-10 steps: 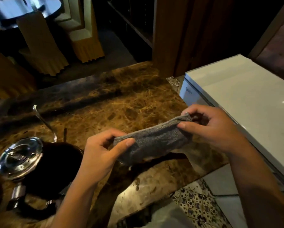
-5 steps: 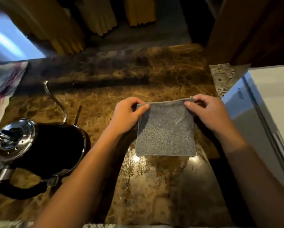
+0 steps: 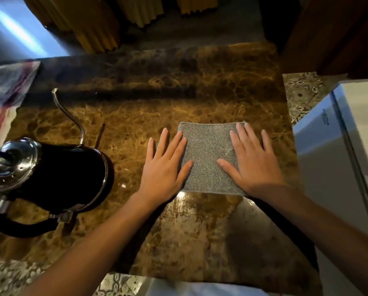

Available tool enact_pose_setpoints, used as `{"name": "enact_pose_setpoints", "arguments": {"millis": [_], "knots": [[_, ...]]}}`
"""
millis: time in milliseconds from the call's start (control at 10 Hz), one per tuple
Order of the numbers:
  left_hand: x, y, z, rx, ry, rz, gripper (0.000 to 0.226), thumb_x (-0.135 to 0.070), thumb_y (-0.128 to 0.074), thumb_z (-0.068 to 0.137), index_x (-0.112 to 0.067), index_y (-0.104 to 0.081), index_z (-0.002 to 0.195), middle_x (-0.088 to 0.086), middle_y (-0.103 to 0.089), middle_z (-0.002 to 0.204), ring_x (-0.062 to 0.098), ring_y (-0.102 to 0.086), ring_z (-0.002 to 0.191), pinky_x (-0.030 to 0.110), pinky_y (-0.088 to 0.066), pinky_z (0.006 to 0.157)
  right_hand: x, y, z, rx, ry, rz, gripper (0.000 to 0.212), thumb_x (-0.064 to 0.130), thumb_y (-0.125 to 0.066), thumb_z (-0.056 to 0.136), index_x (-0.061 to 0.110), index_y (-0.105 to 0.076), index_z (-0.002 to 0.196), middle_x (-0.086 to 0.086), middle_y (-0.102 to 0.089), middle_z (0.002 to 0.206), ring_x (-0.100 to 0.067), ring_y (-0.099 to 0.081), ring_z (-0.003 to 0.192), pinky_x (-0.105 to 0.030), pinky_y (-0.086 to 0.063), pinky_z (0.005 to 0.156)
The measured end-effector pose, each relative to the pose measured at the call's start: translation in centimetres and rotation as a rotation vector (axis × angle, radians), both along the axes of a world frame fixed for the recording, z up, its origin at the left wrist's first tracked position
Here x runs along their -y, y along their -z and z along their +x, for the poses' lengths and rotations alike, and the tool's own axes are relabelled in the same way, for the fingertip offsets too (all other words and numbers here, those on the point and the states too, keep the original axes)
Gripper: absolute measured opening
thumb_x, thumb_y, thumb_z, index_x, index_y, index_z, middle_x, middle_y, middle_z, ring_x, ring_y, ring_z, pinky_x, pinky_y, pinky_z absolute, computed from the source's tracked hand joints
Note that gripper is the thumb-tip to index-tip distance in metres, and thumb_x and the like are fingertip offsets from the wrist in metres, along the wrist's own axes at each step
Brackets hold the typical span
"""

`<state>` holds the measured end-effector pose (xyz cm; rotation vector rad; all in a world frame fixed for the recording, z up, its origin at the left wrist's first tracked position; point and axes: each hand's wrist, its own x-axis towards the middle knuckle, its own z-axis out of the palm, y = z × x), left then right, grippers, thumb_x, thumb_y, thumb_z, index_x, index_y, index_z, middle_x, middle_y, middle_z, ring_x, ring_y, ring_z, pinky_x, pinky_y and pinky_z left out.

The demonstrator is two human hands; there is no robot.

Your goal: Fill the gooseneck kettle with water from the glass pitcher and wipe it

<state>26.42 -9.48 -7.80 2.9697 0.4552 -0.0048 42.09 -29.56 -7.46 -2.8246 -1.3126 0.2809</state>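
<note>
Lowered since half a second ago, the grey cloth (image 3: 208, 157) now lies flat on the brown marble bench (image 3: 157, 107) instead of hanging from pinched fingers. Black gooseneck kettle (image 3: 57, 176) stands at the bench's left, well apart from the cloth, thin spout pointing away. Left hand (image 3: 166, 165) rests flat, released, overlapping the cloth's left edge; right hand (image 3: 251, 161) presses flat on its right side, fingers straight.

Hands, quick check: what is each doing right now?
Left hand: open, fingers straight, flat on the grey cloth's left edge.
Right hand: open, flat on the cloth's right side.
</note>
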Motion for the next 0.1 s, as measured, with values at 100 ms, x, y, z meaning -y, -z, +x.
{"name": "enact_pose_setpoints", "arguments": {"millis": [100], "knots": [[-0.47,-0.32,0.46,0.018,-0.042,-0.01,0.073,-0.063,-0.026,0.105,-0.018,-0.029,0.163,0.001,-0.025,0.173,0.029,-0.006,0.163,0.06,-0.01,0.129,-0.37,-0.79,-0.24,-0.001,0.06,0.036,0.092,0.074,-0.01,0.097,0.012,-0.027,0.163,-0.013,-0.018,0.173,-0.028,-0.01,0.162,-0.057,-0.01,0.128]]}}
